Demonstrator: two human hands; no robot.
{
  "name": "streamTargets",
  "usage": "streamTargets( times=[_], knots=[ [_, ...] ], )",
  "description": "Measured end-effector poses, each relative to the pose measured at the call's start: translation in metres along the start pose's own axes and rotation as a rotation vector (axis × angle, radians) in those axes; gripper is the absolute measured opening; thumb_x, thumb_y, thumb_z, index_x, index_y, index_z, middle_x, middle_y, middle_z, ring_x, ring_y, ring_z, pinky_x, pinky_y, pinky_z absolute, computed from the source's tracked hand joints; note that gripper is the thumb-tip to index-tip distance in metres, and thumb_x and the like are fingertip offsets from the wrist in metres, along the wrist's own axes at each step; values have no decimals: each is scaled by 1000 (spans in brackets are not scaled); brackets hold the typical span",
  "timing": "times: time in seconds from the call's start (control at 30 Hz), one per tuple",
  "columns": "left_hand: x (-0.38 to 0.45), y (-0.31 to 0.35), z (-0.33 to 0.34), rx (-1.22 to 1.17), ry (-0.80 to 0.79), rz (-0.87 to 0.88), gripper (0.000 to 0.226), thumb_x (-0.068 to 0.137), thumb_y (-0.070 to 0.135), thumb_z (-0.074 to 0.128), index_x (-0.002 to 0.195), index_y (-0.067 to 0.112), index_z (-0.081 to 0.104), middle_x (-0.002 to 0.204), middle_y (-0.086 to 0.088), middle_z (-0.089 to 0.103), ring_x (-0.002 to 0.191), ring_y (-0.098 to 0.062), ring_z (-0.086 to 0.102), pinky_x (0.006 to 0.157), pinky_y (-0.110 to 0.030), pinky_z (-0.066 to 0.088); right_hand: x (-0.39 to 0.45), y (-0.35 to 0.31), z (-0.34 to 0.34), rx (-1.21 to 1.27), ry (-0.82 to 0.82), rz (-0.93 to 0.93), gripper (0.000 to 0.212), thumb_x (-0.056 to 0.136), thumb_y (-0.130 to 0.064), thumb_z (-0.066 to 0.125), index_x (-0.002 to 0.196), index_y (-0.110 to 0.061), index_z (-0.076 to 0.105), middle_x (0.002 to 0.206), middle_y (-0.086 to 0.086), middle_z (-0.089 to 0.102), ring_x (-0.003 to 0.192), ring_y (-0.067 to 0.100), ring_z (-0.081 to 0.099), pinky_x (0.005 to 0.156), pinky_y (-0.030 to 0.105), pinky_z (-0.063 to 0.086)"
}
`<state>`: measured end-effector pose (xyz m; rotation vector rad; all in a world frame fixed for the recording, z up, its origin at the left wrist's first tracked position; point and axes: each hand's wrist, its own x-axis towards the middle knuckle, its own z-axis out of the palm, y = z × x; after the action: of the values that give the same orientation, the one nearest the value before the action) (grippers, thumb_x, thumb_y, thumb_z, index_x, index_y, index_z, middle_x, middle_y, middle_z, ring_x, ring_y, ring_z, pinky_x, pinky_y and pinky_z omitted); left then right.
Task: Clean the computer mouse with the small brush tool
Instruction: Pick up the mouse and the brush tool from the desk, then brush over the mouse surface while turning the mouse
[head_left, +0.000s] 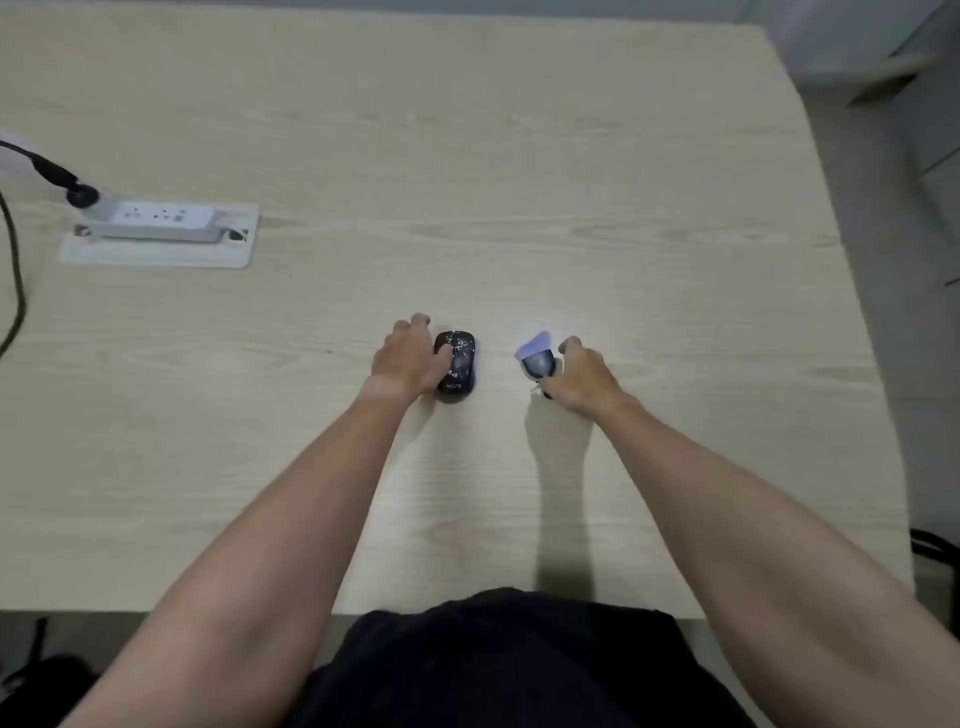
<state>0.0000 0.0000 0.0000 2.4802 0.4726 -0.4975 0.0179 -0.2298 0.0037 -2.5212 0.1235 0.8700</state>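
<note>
A black computer mouse (458, 365) speckled with white flecks lies on the pale wooden table (467, 182), near its middle. My left hand (410, 358) grips the mouse from its left side, thumb on its top. To the right, my right hand (584, 376) holds the small brush tool (535, 356). The brush has a dark body and a pale, fanned bristle head that points up and to the left. About a hand's width of bare table separates the brush from the mouse.
A white power strip (166, 221) on a white plate sits at the left of the table, with a black plug and cable (52, 171) running off the left edge. The table's right edge (852, 312) drops to a grey floor.
</note>
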Motion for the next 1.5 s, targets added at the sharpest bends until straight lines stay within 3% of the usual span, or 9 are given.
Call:
streamTargets(
  times=[0.3,0.47,0.6,0.9,1.0,1.07,1.2,1.33,1.5],
  knots=[
    [-19,6,39,-25,25,-86,103,70,56,78,146,10,26,136,-17,38,122,-41,49,99,-48,45,3,-1,34,70,168,-13,38,92,-15,66,121,-5,44,108,7,49,94,28,56,80,43,50],
    [-25,5,53,-70,110,-56,95,74,41,79,146,9,27,133,-18,43,118,-41,52,94,-48,49,5,7,44,218,211,-20,20,85,-6,69,90,-7,50,95,10,53,82,25,53,65,31,43],
    [-28,1,57,-63,130,-22,88,75,34,77,145,6,31,132,-19,44,115,-41,52,94,-47,47,-2,14,41,297,199,-82,35,81,1,69,64,-9,39,64,5,39,58,14,35,54,26,30],
    [-34,-16,54,-18,54,84,74,72,27,78,135,6,45,125,-15,47,112,-36,49,97,-42,45,-15,20,27,304,70,-136,20,93,4,53,75,-5,50,69,2,43,64,15,38,54,20,30],
    [-37,-19,54,-30,46,107,71,73,25,76,136,10,46,125,-13,47,113,-34,48,97,-38,43,-19,18,26,352,69,-169,19,91,1,59,74,-2,50,69,1,42,62,13,36,60,27,31],
    [-38,-20,55,-42,47,108,71,73,24,74,137,12,46,124,-13,46,114,-34,47,98,-38,43,-21,18,25,427,76,-169,9,89,-5,68,86,-4,60,71,-2,51,63,12,45,62,24,37],
    [-41,-22,60,-72,71,81,74,74,33,78,137,13,46,125,-13,44,115,-32,46,102,-42,43,-26,12,23,550,127,-153,19,87,-17,76,102,-11,66,84,-2,69,69,13,62,67,29,52],
    [-42,-27,62,-108,73,96,71,73,31,81,134,12,49,125,-11,46,114,-30,49,102,-39,43,-29,7,17,493,200,-232,6,92,-16,68,96,-13,70,76,-6,64,64,14,57,65,25,47],
    [-47,-35,63,-139,54,114,68,73,26,80,132,16,49,121,-6,43,112,-26,49,100,-35,44,-33,-3,20,359,177,-301,12,95,-14,64,105,-14,71,92,-4,61,74,4,52,69,17,40]
  ],
)
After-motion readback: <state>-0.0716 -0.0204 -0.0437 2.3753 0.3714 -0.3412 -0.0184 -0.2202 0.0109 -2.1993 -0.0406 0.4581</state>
